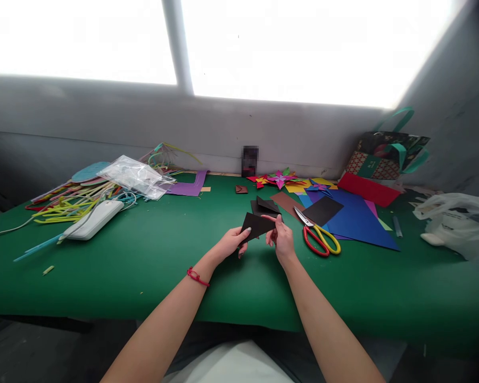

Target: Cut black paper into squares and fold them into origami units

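A folded piece of black paper (256, 226) is held up over the green table between both hands. My left hand (232, 242) pinches its left end, thumb on top and fingers beneath. At the paper's right corner, the thumb and index finger of my right hand (282, 238) close on it, the other fingers curled below. Just behind lies another folded black paper (266, 206), partly covered by the held one. To the right of my right hand rest scissors (321, 239) with one red and one yellow handle, blades over the brown paper (285, 204).
Coloured sheets, among them a blue one (357, 218) and a black one (323, 211), lie right. Paper flowers (279, 179) and a small brown folded paper (241, 189) sit farther back. A white power strip (91, 221) and bundled strips (69, 205) lie left; a plastic bag (457, 226) is far right.
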A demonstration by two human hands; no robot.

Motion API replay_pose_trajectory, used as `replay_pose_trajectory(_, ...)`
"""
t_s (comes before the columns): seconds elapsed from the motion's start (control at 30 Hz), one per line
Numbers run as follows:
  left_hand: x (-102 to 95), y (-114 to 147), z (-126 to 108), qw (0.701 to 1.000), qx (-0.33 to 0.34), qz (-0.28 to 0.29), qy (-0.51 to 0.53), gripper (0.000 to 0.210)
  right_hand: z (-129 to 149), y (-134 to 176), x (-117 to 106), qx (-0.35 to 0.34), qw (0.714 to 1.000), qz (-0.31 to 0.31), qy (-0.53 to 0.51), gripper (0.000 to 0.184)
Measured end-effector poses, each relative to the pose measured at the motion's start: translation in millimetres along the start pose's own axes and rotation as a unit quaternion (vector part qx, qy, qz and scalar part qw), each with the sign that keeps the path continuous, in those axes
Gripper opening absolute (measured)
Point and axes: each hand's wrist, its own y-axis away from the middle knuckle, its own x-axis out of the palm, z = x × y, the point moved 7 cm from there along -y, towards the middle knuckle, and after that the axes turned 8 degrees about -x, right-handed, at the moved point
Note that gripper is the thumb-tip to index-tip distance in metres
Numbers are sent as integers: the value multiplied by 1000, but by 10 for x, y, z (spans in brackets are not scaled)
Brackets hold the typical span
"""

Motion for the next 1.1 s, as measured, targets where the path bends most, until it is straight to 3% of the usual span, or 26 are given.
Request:
replay_pose_trajectory(0.23,32,17,55,999,-38,11,-2,34,41,10,2,3,1000,-8,-5,49)
replay_pose_trajectory(0.47,1,6,7,1000,-10,0,17,33,-47,15,74,45,999,24,-14,31)
replay_pose_trajectory(0.7,-22,28,-7,1000,-12,-17,-7,36,-106,17,125,56,997,57,9,41)
replay_pose_trajectory(1.1,-22,25,0,1000,-18,-20,-3,37,-133,20,99,69,997,35,16,39)
